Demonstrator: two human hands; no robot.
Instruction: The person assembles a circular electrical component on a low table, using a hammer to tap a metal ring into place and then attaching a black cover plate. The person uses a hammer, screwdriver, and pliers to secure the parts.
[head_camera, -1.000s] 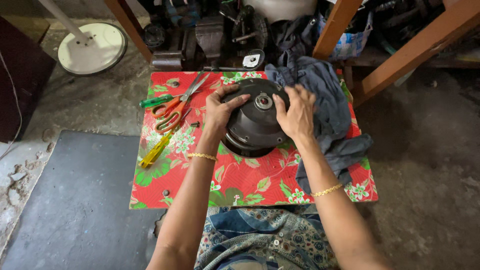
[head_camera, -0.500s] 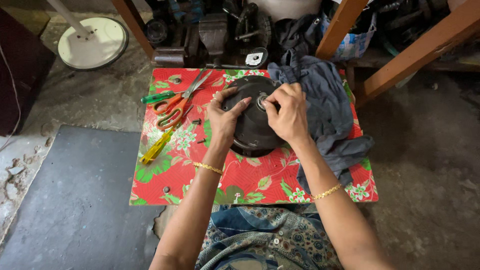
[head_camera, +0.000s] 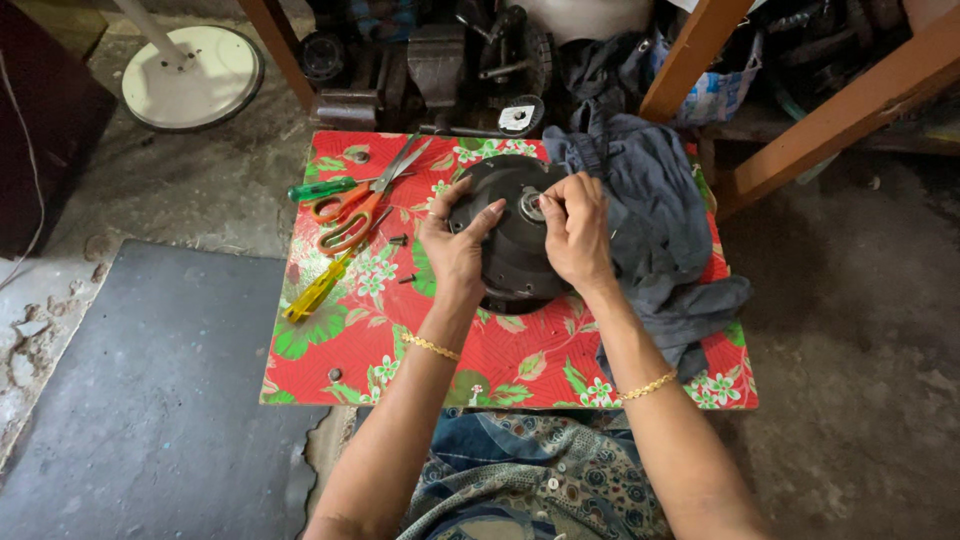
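Light: soft, even daylight, fairly bright on the red floral bench (head_camera: 520, 370) | Shadows: faint, short under the arms; clutter at the top sits dim | Glare: none, mild sheen on the white disc (head_camera: 190, 75) | Focus: sharp centre | Edges: wide-angle bending, slight softness in corners

Under my left hand (head_camera: 455, 245) the round motor housing (head_camera: 505, 255) looks like matt black metal, its hub (head_camera: 532, 207) bare and shiny. The red flowered tablecloth (head_camera: 520, 365) is glossy plastic. Beside it lies a soft grey cloth (head_camera: 655, 215); the floor (head_camera: 190, 195) is rough concrete.
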